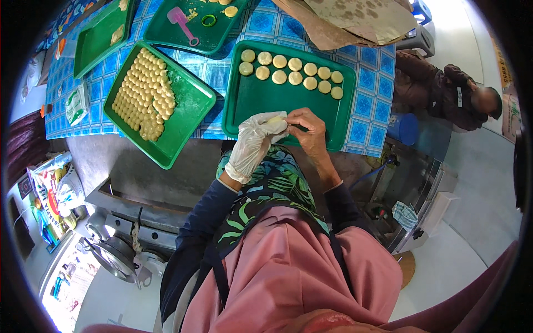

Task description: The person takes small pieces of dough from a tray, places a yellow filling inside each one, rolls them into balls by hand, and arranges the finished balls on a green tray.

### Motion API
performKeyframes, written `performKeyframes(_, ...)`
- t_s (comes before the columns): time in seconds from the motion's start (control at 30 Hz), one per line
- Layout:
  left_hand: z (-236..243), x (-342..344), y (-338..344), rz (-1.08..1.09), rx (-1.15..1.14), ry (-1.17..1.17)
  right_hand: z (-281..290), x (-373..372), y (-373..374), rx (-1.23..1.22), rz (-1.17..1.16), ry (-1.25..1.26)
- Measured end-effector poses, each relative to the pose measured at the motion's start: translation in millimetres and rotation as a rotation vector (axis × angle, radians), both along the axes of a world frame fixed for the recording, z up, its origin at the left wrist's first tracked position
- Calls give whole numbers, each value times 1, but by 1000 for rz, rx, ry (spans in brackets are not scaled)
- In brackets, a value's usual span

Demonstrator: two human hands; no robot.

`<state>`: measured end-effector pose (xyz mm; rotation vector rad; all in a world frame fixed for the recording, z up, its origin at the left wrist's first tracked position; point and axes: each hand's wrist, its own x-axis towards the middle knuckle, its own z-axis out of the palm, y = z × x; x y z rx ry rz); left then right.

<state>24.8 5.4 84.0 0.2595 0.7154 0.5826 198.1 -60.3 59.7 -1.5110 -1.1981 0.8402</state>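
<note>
My left hand [250, 145], in a thin white glove, is closed around a small pale piece of dough [276, 119]. The bare fingers of my right hand [308, 133] pinch at the same piece from its right side. Both hands are over the near edge of a green tray [256, 102]. Toward that tray's far side, flat round dough pieces [295, 64] lie in two rows. To the left, a tilted green tray [191, 105] bears many small dough balls [141, 83], packed closely together. My fingers partly hide the held piece.
A blue checked tablecloth [363, 105] covers the table. Farther back, another green tray [158, 33] holds a pink scoop [182, 22], a green ring [209, 20] and dough bits. Brown cardboard [355, 22] lies at the far right. Another person [455, 94] sits beyond the table's right side.
</note>
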Motion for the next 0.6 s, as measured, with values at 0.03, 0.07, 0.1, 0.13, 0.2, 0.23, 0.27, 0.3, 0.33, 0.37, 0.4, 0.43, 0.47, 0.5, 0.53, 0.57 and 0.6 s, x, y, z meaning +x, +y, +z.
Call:
performKeyframes(0.03,-2,1,0,20,28,27,1,-1,2,51,14,-46)
performKeyframes(0.07,-5,2,-2,31,39,77,1,-2,3,56,10,-52)
performKeyframes(0.1,-8,4,-3,44,58,52,2,-4,4,56,5,-106)
performKeyframes(0.13,-11,6,-6,92,78,71,2,-6,4,49,-8,-150)
performKeyframes(0.2,-17,11,-13,141,96,91,0,-12,3,43,-41,-168)
performKeyframes(0.23,-20,13,-17,192,162,134,-1,-15,2,32,-83,-179)
performKeyframes(0.27,-23,15,-19,253,241,147,-1,-17,1,31,-81,-179)
performKeyframes(0.3,-26,17,-20,245,228,177,-2,-19,0,-122,-118,34)
performKeyframes(0.33,-29,18,-19,231,258,209,-1,-20,-2,-282,-143,255)
performKeyframes(0.37,-31,19,-18,202,260,269,-1,-19,-4,-275,-151,249)
performKeyframes(0.4,-33,20,-15,220,291,243,1,-17,-5,-288,-113,629)
performKeyframes(0.43,-34,20,-11,247,202,190,2,-14,-6,-301,-116,1005)
performKeyframes(0.47,-34,20,-8,242,57,197,3,-11,-7,-299,-67,1011)
performKeyframes(0.5,-33,18,-5,272,107,141,4,-7,-9,-136,-11,1205)
performKeyframes(0.53,-31,15,0,322,-71,15,3,-3,-10,28,42,1389)
performKeyframes(0.57,-29,13,4,367,-190,-181,1,4,-11,-110,-155,1244)
performKeyframes(0.6,-25,11,6,359,-248,-118,-2,8,-12,-90,-160,1234)
